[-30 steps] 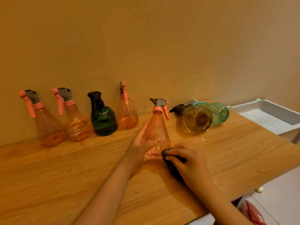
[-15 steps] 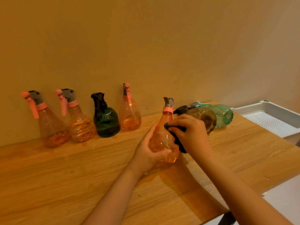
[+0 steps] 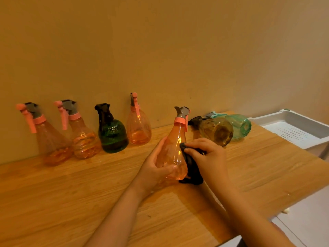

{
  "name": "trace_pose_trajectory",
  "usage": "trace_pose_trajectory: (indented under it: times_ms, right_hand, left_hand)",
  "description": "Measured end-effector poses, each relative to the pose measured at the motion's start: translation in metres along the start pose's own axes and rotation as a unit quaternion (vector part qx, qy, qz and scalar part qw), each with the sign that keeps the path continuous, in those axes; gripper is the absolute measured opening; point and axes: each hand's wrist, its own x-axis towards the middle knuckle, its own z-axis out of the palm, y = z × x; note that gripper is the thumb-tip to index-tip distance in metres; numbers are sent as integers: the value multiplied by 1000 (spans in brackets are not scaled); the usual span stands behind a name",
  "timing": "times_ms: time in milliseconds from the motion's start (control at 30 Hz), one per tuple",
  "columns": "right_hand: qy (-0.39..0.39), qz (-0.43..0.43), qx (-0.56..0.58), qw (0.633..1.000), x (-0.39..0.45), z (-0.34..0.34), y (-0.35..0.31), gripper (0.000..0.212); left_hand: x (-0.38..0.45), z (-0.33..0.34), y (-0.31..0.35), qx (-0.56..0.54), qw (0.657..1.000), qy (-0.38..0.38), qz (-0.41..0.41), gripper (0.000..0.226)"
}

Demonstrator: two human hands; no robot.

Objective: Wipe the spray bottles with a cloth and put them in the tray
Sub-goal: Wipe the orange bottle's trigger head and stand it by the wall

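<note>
My left hand (image 3: 154, 168) grips an orange spray bottle (image 3: 173, 150) with a grey and pink trigger head, tilted above the wooden table (image 3: 71, 193). My right hand (image 3: 208, 157) holds a dark cloth (image 3: 193, 171) bunched against the bottle's right side. A white perforated tray (image 3: 293, 127) sits past the table's right end and looks empty. Along the wall stand two orange bottles (image 3: 53, 139) (image 3: 83, 138), a dark green one (image 3: 112, 134) and another orange one (image 3: 138, 127). An amber bottle (image 3: 217, 131) and a teal bottle (image 3: 240, 125) lie on their sides.
The wall runs right behind the row of bottles. The table's front edge ends near my right forearm, with a white surface (image 3: 306, 216) below it at the lower right.
The bottle went from standing on the table to being lifted and tilted in my left hand. My right hand with the cloth rose to the bottle's neck, then slid back down its side.
</note>
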Motion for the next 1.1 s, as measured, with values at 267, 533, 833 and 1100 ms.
trace_pose_trajectory:
  times_ms: [267, 533, 833, 1100]
  right_hand:
    - [43, 97, 73, 992, -9, -7, 16, 32]
    - [51, 116, 137, 982, -12, 0, 14, 26]
    - [12, 53, 111, 992, -12, 4, 6, 21]
    - [97, 71, 75, 990, 15, 7, 2, 32]
  left_hand:
    - [5, -9, -2, 20, 999, -27, -13, 85]
    - [1, -6, 2, 69, 997, -23, 6, 83]
    - [3, -10, 2, 27, 999, 23, 15, 73]
    - [3, -10, 1, -24, 999, -13, -21, 86]
